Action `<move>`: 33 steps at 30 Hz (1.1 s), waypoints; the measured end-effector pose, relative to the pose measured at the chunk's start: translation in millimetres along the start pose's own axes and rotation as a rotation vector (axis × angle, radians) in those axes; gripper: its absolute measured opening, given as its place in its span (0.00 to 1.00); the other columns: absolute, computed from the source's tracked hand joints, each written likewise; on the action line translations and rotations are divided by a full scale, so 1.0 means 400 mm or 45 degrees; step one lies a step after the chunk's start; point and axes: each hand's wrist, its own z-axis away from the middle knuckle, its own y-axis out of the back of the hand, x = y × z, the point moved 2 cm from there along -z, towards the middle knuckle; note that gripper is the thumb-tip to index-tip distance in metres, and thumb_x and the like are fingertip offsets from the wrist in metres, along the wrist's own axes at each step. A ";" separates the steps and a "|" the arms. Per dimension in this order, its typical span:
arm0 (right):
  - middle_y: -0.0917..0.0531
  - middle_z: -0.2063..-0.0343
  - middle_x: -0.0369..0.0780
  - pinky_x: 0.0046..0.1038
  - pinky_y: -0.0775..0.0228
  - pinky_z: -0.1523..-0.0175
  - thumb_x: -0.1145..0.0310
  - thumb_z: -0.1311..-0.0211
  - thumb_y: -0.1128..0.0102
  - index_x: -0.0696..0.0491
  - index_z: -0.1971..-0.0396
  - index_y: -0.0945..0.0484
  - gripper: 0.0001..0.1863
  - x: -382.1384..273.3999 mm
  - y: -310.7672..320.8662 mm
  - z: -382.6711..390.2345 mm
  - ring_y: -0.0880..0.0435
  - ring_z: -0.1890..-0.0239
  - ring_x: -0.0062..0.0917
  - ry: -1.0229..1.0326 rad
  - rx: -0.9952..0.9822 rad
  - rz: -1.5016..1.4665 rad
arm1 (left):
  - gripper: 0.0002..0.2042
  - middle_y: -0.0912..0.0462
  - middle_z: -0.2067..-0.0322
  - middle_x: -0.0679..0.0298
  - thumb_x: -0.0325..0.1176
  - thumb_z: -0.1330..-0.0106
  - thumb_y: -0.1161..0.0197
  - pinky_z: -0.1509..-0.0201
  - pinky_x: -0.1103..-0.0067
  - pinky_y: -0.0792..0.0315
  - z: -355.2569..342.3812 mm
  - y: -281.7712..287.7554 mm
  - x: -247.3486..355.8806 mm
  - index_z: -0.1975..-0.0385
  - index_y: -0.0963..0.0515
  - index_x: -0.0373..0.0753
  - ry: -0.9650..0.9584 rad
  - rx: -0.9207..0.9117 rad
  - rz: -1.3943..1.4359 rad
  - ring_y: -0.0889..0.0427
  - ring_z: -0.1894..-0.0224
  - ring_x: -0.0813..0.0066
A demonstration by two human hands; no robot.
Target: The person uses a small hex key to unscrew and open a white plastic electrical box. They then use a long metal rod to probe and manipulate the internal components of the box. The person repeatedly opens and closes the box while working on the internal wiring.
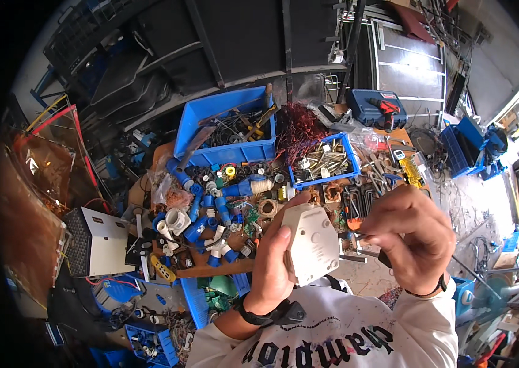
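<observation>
Left hand [270,264] is wrapped around a white plastic box [311,242], thumb up along its left edge, holding it upright just in front of my chest. I see small round bumps on the box face. Right hand [411,236] sits just right of the box, fingers pinched narrow on a thin dark-handled tool [370,238] whose tip points left at the box's right side; can't tell if the tip touches. Black watch [275,314] on my left wrist, dark band on the right one. Beyond the hands is a cluttered workbench [235,267]: blue and white pipe fittings [204,214] far left of the box, a small blue tray of metal bits [325,161] straight ahead, a big blue bin [226,132] of tools farther back left. Tangle of reddish wire [299,126] between bin and tray. Blue drill case [377,107] far right. White metal box [103,242] off to my left, near the bench edge.
</observation>
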 end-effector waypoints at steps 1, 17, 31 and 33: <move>0.20 0.70 0.41 0.27 0.26 0.64 0.81 0.51 0.32 0.61 0.69 0.18 0.07 0.002 0.008 0.004 0.18 0.69 0.28 0.015 0.048 -0.085 | 0.31 0.24 0.48 0.56 0.48 0.32 0.50 0.43 0.74 0.28 0.002 -0.004 0.002 0.34 0.42 0.34 0.023 -0.012 0.042 0.22 0.47 0.69; 0.19 0.65 0.47 0.31 0.21 0.58 0.83 0.45 0.36 0.62 0.65 0.22 0.08 0.036 -0.033 0.028 0.16 0.63 0.34 0.313 0.115 -0.465 | 0.29 0.25 0.47 0.60 0.47 0.32 0.51 0.42 0.74 0.31 0.019 -0.023 -0.007 0.34 0.41 0.36 0.053 0.009 0.133 0.24 0.46 0.71; 0.21 0.69 0.44 0.29 0.21 0.64 0.75 0.36 0.43 0.57 0.67 0.26 0.03 0.025 -0.041 0.009 0.16 0.68 0.33 0.387 0.101 -0.304 | 0.29 0.25 0.47 0.59 0.46 0.31 0.52 0.41 0.74 0.32 0.008 -0.026 0.003 0.34 0.40 0.37 0.066 0.003 0.122 0.25 0.46 0.71; 0.20 0.67 0.45 0.29 0.21 0.62 0.77 0.40 0.40 0.58 0.66 0.24 0.04 0.028 -0.045 0.013 0.16 0.66 0.34 0.366 0.103 -0.356 | 0.29 0.25 0.47 0.59 0.46 0.31 0.52 0.41 0.74 0.32 0.005 -0.023 0.004 0.34 0.40 0.37 0.062 0.010 0.110 0.25 0.46 0.71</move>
